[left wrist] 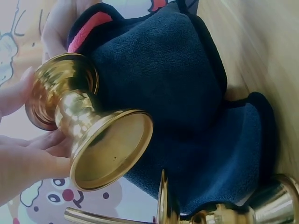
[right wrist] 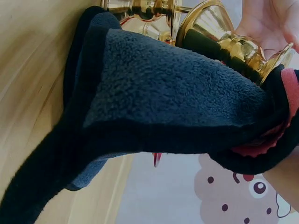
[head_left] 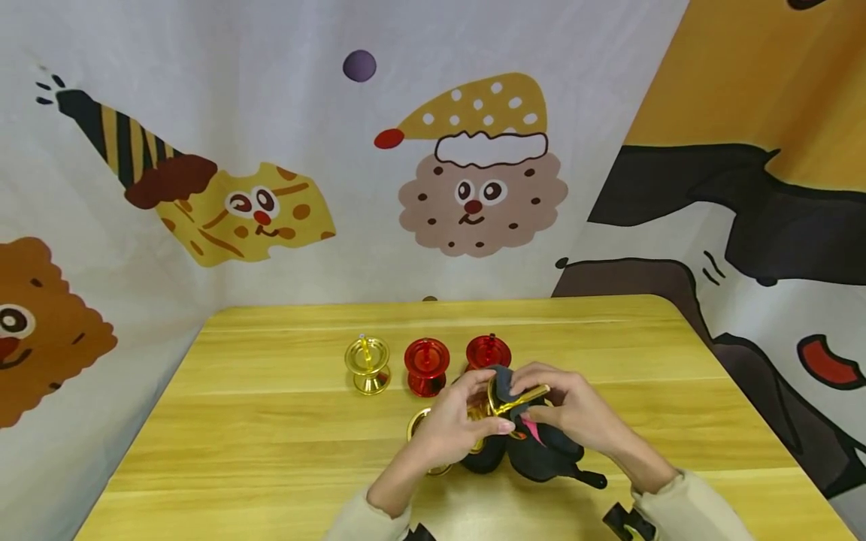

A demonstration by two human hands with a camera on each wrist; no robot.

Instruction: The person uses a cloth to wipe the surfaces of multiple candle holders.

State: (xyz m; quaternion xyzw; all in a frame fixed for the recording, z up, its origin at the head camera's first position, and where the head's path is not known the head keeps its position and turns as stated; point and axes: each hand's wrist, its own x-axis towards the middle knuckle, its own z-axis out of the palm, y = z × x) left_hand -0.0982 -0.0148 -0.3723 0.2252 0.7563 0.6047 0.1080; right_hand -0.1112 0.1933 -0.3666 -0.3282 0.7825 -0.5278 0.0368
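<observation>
My left hand (head_left: pixel 453 421) grips a shiny gold candlestick (left wrist: pixel 77 109), tilted above the table so that its hollow base shows in the left wrist view. A gold spike (head_left: pixel 521 400) sticks out from its dish. With my right hand (head_left: pixel 571 409) I pinch a dark blue-grey cloth (right wrist: pixel 173 84) with black edging and a pink patch, held against the dish end of the candlestick. The rest of the cloth hangs down toward the tabletop, its black loop lying to the right. Another gold candlestick (left wrist: pixel 219 215) stands beside my left hand, which partly hides it in the head view.
On the wooden table (head_left: pixel 271 421), a gold candlestick (head_left: pixel 367 366) and a red one (head_left: pixel 427 367) stand in a row behind my hands. A second red candlestick (head_left: pixel 489 352) is partly covered by the cloth. A cartoon-printed curtain (head_left: pixel 304 90) hangs behind the table.
</observation>
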